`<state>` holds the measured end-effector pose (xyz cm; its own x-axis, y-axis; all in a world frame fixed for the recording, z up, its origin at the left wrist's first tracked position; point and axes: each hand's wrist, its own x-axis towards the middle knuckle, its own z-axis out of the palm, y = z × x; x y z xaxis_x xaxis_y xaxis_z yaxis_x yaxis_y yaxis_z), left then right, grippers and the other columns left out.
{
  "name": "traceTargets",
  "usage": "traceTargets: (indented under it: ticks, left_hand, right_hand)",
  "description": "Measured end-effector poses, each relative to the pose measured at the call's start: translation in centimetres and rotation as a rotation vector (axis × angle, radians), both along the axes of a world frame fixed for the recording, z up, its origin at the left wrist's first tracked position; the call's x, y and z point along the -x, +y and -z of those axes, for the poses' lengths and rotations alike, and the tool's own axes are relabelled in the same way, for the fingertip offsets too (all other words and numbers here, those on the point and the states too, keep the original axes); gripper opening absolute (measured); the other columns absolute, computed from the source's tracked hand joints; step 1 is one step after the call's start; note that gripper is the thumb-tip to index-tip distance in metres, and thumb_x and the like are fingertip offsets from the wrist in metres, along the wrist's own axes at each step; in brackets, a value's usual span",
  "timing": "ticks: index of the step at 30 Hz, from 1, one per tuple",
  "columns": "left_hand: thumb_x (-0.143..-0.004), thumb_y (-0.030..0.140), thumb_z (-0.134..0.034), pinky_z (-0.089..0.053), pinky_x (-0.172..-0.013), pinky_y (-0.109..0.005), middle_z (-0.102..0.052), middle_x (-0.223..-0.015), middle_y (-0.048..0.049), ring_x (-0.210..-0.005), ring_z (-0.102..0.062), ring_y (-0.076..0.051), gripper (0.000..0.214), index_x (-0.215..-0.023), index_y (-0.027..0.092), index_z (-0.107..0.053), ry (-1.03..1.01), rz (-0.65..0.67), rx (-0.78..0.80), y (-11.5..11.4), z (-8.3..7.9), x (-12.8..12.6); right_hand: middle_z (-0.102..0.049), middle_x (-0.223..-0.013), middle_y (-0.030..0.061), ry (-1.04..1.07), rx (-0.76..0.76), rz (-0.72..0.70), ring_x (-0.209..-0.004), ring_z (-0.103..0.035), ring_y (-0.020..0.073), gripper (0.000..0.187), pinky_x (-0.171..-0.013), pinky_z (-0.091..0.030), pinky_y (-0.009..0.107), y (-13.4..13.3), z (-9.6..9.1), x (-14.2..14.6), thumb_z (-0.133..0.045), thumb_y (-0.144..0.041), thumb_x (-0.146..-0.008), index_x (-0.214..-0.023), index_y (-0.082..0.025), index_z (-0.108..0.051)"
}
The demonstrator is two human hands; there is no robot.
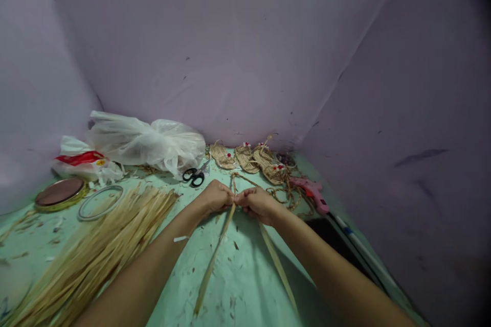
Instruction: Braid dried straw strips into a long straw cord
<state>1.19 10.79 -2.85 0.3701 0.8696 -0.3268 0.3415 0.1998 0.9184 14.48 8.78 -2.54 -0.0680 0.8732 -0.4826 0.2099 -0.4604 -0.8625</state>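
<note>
Over the middle of the table, my left hand (pixel 219 196) and my right hand (pixel 258 203) meet with fingertips pinched together. Both are closed on a thin braided cord (pixel 233 182) of dried plant fibre, where it passes between them. From the pinch, one flat fibre strip (pixel 215 259) hangs toward me. A second pale strip (pixel 278 263) runs down from under my right hand. Beyond my fingers the cord bends right toward a loose coil of braid (pixel 286 195). Black-handled scissors (pixel 195 176) lie just past my left hand.
A bundle of dried strips (pixel 111 245) covers the left side, near a tape ring (pixel 100 203) and a round tin (pixel 61 193). Plastic bags (pixel 149 143) stand behind. Woven slipper shapes with red beads (pixel 247 158) line the back wall; a pink glue gun (pixel 312 191) lies right.
</note>
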Motion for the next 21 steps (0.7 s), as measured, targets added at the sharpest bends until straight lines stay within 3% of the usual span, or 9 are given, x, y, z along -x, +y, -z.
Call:
traceTargets:
  ticks: [4, 7, 11, 15, 21]
  left_hand:
    - [-0.052, 0.017, -0.049, -0.016, -0.036, -0.018, -0.034, -0.034, 0.0057, -0.033, -0.024, -0.003, 0.009, -0.048, 0.011, -0.053, 0.081, 0.057, -0.113, 0.3, -0.2, 0.2]
    - [-0.053, 0.021, -0.053, -0.017, -0.037, -0.019, -0.033, -0.035, 0.0054, -0.036, -0.025, -0.004, 0.012, -0.046, 0.011, -0.053, 0.182, 0.081, -0.214, 0.5, -0.4, 0.5]
    - [-0.056, 0.025, -0.052, -0.018, -0.038, -0.019, -0.034, -0.036, 0.0049, -0.037, -0.027, -0.005, 0.017, -0.046, 0.012, -0.054, 0.290, 0.126, -0.283, 0.5, -0.6, 0.7]
    - [-0.055, 0.019, -0.049, -0.022, -0.040, -0.019, -0.040, -0.037, 0.0027, -0.037, -0.033, -0.007, 0.014, -0.047, 0.011, -0.058, 0.401, 0.211, -0.270, 0.4, -1.0, 0.9]
    - [-0.050, 0.021, -0.058, -0.027, -0.045, -0.020, -0.045, -0.037, -0.0004, -0.045, -0.044, -0.012, 0.010, -0.046, 0.013, -0.059, 0.637, 0.082, -0.278, -0.5, -3.1, 0.3]
  right_hand:
    - [-0.045, -0.044, -0.0058, -0.127, -0.225, 0.045, -0.040, -0.031, 0.0024, 0.012, -0.040, -0.023, 0.016, -0.1, 1.1, 0.2, -0.066, -0.020, -0.055, -0.058, -0.010, -0.058]
    - [-0.053, -0.050, -0.0028, -0.175, -0.276, 0.031, -0.045, -0.037, 0.0043, 0.017, -0.044, -0.028, 0.017, 0.1, 1.5, 0.2, -0.066, -0.025, -0.055, -0.063, -0.010, -0.064]
    - [-0.056, -0.051, -0.0008, -0.197, -0.216, 0.069, -0.045, -0.040, 0.0055, 0.014, -0.044, -0.030, 0.017, 0.1, 1.3, 0.3, -0.065, -0.021, -0.055, -0.064, -0.010, -0.066]
    - [-0.057, -0.050, 0.0001, -0.127, -0.100, 0.134, -0.045, -0.043, 0.0065, 0.005, -0.043, -0.031, 0.017, -0.4, 0.9, 0.5, -0.061, -0.013, -0.054, -0.057, -0.011, -0.065]
    - [-0.050, -0.040, -0.0020, 0.029, -0.039, 0.164, -0.033, -0.029, 0.0042, 0.007, -0.034, -0.019, 0.020, -1.0, 0.6, 0.4, -0.056, -0.013, -0.055, -0.052, -0.010, -0.061]
